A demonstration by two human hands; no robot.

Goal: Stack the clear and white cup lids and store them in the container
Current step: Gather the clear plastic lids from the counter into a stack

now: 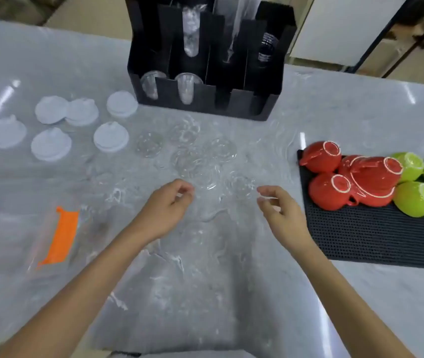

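Several white cup lids (111, 136) lie flat on the grey marble table at the left, two of them overlapping. Several clear lids (220, 149) are scattered in the middle, hard to make out against the marble. A black compartmented container (244, 104) stands at the back, with clear cups in some slots. My left hand (165, 209) hovers just in front of the clear lids, fingers curled and apart, holding nothing. My right hand (280, 210) floats beside a clear lid (239, 186), fingers loosely bent, empty too.
A black mesh mat (376, 239) at the right carries upturned red cups (372, 177) and green cups (416, 201). A clear plastic bag with an orange strip (61, 236) lies at the left front. The table's far edge runs behind the container.
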